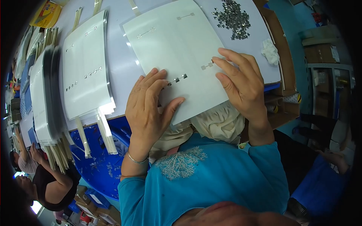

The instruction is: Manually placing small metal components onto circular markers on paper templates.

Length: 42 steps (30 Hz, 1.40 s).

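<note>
A white flexible sheet (177, 49) with printed grey pads and thin lines lies on the table in front of me. My left hand (149, 101) rests on its near left part, thumb spread, index fingertip at a row of small dark metallic squares (177, 80). Over the sheet's right edge is my right hand (241, 81), its thumb and index finger apart. The right index fingertip touches down beside a pair of grey pads (206, 66); a tiny dark spot shows there, too small to name. A heap of small shiny metallic pieces (233, 20) lies beyond the right hand.
Left of the sheet lies a stack of similar sheets (85, 64) with pale ribbon tails, and another stack (41, 94) farther left. A crumpled white tissue (270, 52) sits near the table's right edge, beside a cardboard box (279, 34). Other people (52, 180) are at the lower left.
</note>
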Available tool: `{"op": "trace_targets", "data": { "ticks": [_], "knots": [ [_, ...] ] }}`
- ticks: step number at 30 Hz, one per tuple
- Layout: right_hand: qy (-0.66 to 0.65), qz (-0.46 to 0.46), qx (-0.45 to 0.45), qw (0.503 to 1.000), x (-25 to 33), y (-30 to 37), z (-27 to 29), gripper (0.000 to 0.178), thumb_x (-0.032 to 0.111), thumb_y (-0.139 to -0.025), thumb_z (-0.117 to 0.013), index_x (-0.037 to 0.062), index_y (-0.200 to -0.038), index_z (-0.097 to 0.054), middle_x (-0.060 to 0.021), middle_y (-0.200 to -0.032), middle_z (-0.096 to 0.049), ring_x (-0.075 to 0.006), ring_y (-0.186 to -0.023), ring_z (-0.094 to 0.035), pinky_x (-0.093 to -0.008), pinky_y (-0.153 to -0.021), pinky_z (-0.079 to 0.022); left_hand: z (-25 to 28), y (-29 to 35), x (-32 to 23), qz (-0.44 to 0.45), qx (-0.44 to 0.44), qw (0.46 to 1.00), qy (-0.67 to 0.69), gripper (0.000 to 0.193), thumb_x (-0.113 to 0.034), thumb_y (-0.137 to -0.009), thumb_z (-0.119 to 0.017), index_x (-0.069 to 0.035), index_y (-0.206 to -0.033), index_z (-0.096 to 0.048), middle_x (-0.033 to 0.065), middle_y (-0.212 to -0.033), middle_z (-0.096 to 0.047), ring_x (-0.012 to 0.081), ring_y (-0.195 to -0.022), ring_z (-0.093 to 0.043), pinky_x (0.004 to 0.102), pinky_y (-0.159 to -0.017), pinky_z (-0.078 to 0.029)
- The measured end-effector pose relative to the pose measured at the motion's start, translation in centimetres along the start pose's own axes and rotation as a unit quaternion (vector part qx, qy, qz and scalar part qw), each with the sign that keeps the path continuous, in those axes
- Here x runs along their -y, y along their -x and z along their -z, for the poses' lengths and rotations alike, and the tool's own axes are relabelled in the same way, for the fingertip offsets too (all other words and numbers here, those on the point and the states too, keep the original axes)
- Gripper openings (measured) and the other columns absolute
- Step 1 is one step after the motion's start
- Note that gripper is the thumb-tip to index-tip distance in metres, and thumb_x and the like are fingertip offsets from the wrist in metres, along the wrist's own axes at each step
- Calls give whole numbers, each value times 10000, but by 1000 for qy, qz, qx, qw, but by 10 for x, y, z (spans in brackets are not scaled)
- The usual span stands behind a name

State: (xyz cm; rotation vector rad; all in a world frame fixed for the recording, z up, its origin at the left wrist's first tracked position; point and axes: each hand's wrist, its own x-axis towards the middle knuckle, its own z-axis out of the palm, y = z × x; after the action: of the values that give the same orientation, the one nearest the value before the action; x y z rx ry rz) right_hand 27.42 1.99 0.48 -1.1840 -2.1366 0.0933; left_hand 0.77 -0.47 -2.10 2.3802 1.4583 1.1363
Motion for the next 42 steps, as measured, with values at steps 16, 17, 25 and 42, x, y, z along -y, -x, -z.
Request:
{"op": "trace_targets", "data": {
  "ticks": [16, 17, 25, 42],
  "knots": [
    [151, -62, -13, 986, -23, 30, 24, 250, 117, -1008, -769, -11, -1219, -808, -173, -1424, -713, -369, -1266, -659, -460, -1049, -554, -1, 0, -2, 13, -10, 1000, -10, 515, -270, -821, -960, -60, -1188, -667, 142, -1291, -776, 355, -1296, -725, 535, -1120, -565],
    [113, -77, -40, 990, -19, 33, 22, 276, 110, -1003, -770, -5, -1252, -800, -190, -1449, -700, -375, -1276, -654, -465, -1063, -547, -1, -1, -2, 8, -11, 1000, -6, 509, -270, -820, -960, -59, -1179, -668, 143, -1288, -776, 357, -1295, -726, 535, -1119, -565],
    [35, 24, 38, 998, 8, 7, -7, 376, 196, -963, -804, 29, -1300, -795, -184, -1536, -632, -385, -1356, -603, -490, -1098, -500, -1, -1, -2, 16, -14, 1000, 3, 503, -276, -808, -965, -53, -1147, -669, 143, -1269, -780, 364, -1283, -732, 529, -1104, -576],
    [26, 37, 14, 999, 10, 10, -13, 322, 177, -986, -765, -14, -1241, -807, -199, -1448, -699, -413, -1399, -606, -570, -1139, -460, -1, -4, -9, 27, -5, 1000, 0, 471, -240, -828, -952, -44, -1136, -655, 149, -1265, -764, 366, -1262, -735, 516, -1094, -583]
  ]
}}
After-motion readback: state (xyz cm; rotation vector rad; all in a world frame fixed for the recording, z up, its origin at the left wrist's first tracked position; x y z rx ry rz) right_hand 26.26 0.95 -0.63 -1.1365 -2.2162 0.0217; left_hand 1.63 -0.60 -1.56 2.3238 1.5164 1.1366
